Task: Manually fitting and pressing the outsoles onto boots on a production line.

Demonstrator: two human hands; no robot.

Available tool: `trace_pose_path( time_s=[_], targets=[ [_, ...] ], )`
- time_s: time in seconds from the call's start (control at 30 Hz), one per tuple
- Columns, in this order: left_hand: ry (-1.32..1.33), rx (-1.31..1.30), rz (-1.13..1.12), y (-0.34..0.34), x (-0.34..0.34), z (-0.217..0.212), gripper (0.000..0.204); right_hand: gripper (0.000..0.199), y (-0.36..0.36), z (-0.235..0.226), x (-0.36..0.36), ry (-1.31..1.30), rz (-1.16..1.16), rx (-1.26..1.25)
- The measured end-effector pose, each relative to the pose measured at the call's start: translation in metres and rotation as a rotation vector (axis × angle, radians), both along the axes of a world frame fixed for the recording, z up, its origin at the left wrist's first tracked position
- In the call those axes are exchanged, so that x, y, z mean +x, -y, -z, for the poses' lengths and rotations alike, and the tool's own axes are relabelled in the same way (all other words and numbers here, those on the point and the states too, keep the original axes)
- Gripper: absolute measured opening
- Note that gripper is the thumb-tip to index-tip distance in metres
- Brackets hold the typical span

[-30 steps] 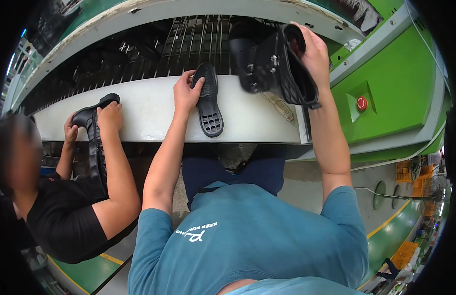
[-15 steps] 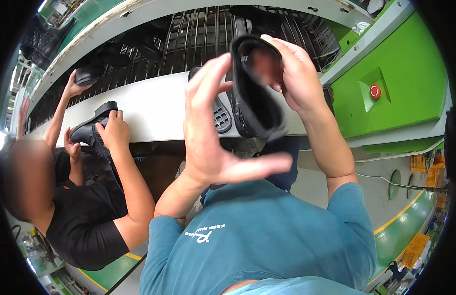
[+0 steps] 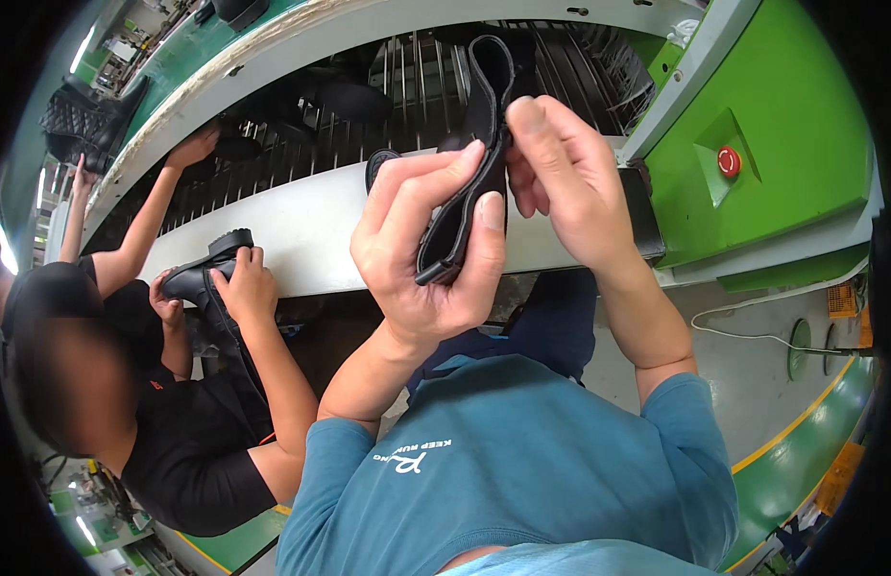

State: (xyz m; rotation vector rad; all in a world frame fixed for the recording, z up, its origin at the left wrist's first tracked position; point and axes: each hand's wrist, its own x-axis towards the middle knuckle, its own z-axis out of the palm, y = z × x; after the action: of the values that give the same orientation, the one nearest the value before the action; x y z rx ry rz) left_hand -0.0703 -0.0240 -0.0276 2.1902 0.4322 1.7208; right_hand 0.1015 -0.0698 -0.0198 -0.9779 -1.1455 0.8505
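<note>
A black boot (image 3: 481,125) is held up in front of me, its tall shaft's mouth toward me and squeezed to a narrow gap. My left hand (image 3: 421,230) grips the near end of the shaft, with the fingers on its left side and the thumb on its right. At the right side of the shaft my right hand (image 3: 570,178) has bent fingers, and the thumb and fingertips close against the leather. The lower part of the boot is hidden behind my hands and the shaft. Another black shoe part (image 3: 380,165) lies on the white ledge, partly covered by my left hand.
Beyond the white ledge (image 3: 316,230) runs a bed of metal rollers (image 3: 407,82) bearing black footwear. A green machine panel (image 3: 791,163) with a red button (image 3: 728,161) stands right. On the left, a co-worker (image 3: 191,442) holds a black boot (image 3: 201,283); another person reaches over the rollers.
My left hand, spread and apart before, has closed on the shaft. The wide boot mouth has narrowed. My right hand has shifted from the far rim to the shaft's right side.
</note>
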Motion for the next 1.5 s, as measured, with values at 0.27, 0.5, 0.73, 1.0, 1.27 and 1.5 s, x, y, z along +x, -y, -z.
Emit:
trace_pose_path(
  time_s=[0.27,0.5,0.73,1.0,1.27,1.5],
  targets=[
    [-0.015,-0.041,-0.016,0.007,-0.001,0.0,0.027,0.036,0.0,0.005,-0.012,-0.262,0.035,0.075],
    [0.02,-0.054,-0.03,0.005,-0.002,0.01,0.021,0.036,-0.004,0.031,-0.009,-0.349,-0.03,-0.007],
    [0.059,-0.055,-0.044,0.01,-0.011,0.013,0.022,0.028,0.001,0.136,-0.003,-0.363,-0.014,-0.386],
    [0.093,0.047,0.3,0.061,-0.017,0.035,0.042,0.036,-0.024,0.197,-0.006,-0.555,0.166,-0.327],
    [0.054,0.057,0.501,0.084,-0.01,0.053,0.058,0.055,-0.04,0.158,-0.005,-0.958,-0.266,-0.612],
    [-0.066,-0.076,0.789,0.069,0.002,0.044,0.088,0.07,-0.045,0.123,0.025,-0.657,-0.179,-0.475]
  ],
)
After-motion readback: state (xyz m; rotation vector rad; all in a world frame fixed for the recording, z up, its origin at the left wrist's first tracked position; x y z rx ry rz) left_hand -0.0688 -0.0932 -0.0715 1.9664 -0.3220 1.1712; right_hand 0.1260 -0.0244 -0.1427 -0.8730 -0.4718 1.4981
